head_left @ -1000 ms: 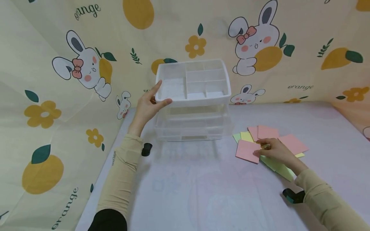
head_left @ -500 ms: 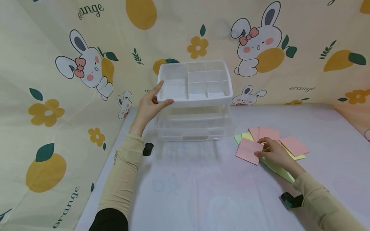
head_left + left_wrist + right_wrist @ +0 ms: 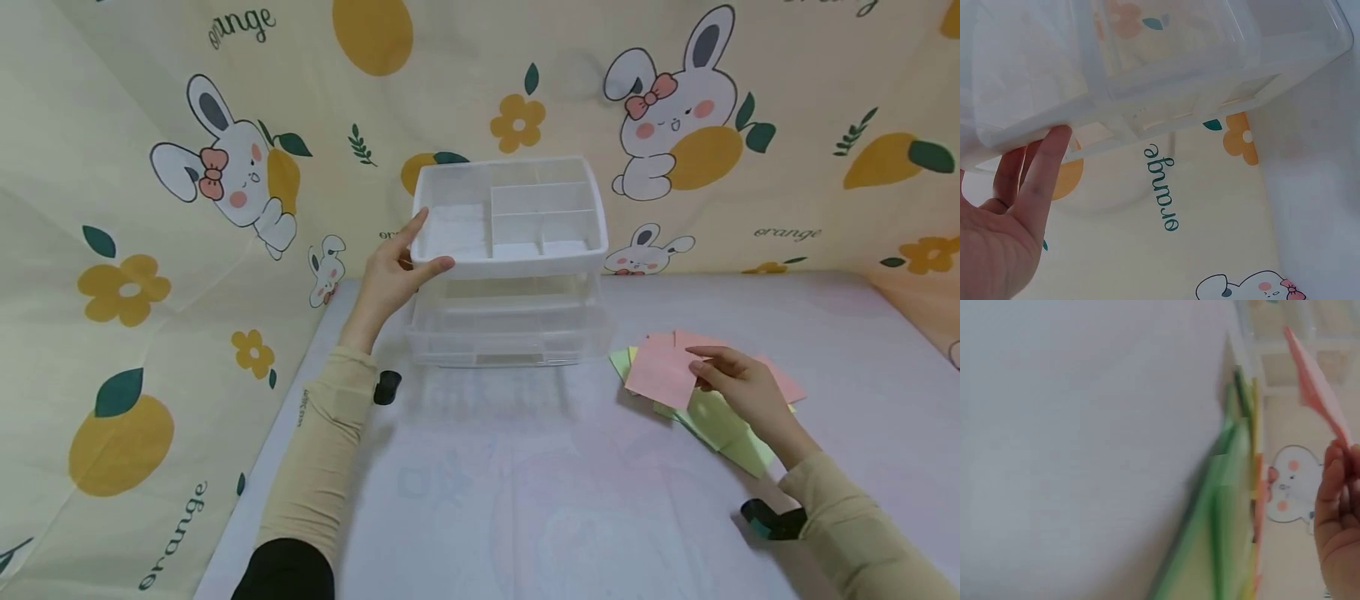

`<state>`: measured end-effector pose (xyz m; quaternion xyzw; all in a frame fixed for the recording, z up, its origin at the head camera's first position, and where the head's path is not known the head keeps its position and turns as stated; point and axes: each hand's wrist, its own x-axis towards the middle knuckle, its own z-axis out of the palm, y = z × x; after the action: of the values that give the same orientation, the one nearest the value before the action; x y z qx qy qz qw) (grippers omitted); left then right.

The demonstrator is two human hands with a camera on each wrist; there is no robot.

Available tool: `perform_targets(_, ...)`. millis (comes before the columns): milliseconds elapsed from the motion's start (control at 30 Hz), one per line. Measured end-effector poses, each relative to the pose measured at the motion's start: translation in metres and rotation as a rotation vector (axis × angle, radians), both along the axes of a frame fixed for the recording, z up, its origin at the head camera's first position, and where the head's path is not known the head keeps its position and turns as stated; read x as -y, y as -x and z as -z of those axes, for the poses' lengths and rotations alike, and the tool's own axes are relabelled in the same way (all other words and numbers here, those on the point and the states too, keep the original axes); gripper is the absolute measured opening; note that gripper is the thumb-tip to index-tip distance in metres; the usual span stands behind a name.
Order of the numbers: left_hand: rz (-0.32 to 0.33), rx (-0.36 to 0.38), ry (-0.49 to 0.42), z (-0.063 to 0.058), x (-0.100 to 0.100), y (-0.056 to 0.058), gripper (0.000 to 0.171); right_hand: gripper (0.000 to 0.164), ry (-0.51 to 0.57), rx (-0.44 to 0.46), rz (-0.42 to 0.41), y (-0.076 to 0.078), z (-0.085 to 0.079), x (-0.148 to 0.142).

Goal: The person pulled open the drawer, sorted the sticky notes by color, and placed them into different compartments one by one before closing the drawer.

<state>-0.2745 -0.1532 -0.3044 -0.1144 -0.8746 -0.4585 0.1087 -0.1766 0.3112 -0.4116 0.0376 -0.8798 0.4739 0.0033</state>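
Note:
A clear plastic storage box with drawers (image 3: 513, 337) stands at the back of the table. Its top is a white divided tray (image 3: 517, 267). My left hand (image 3: 386, 283) grips the left front corner of that tray, thumb on the front rim and a finger along the side; the left wrist view shows fingers (image 3: 1049, 156) against the box's lower edge. With thumb and fingertips, my right hand (image 3: 742, 396) pinches a pink sticky note pad (image 3: 663, 371), raised and tilted above a pile of sticky notes (image 3: 723, 425). Green, yellow and pink ones lie there, partly hidden.
The table (image 3: 510, 483) has a pale cover. Behind and left hangs a curtain (image 3: 187, 350) printed with rabbits and oranges. A dark wrist device (image 3: 772, 521) shows by the right sleeve, another dark piece (image 3: 387, 387) by the left sleeve.
My right hand has lifted the pink sticky note pad off the pile and tilted it up, moving slightly right. The left hand stays on the tray corner. The view has shifted a little.

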Motion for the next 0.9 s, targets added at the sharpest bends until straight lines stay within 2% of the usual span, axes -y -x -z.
perform_targets(167,0.001,0.01,-0.008,0.0,-0.001,-0.001,0.075,0.021,0.296,-0.102,0.015,0.002,-0.016,0.005)
perform_targets(300,0.0,0.014,-0.009,0.001,0.0,-0.001,0.075,0.019,0.551,-0.239,0.028,0.003,-0.035,0.013)
perform_targets(367,0.004,0.008,-0.009,0.002,0.0,-0.001,0.076,0.02,0.698,-0.326,-0.008,0.005,-0.046,0.019)
perform_targets(467,0.007,-0.002,-0.004,0.003,0.0,0.001,0.077,0.021,0.852,-0.436,-0.076,0.008,-0.061,0.03)
perform_targets(600,0.005,-0.013,0.009,0.004,0.0,0.002,0.076,0.023,1.03,-0.503,-0.131,0.01,-0.078,0.048)
perform_targets(700,0.0,-0.008,0.022,0.004,0.001,0.003,0.077,0.023,1.103,-0.544,-0.122,0.013,-0.089,0.063)
perform_targets(767,-0.005,0.009,0.028,0.004,0.0,0.003,0.076,0.023,1.116,-0.563,-0.118,0.016,-0.096,0.073)
perform_targets(900,0.006,0.046,0.032,0.001,0.0,0.003,0.075,0.022,1.069,-0.571,-0.128,0.022,-0.109,0.093)
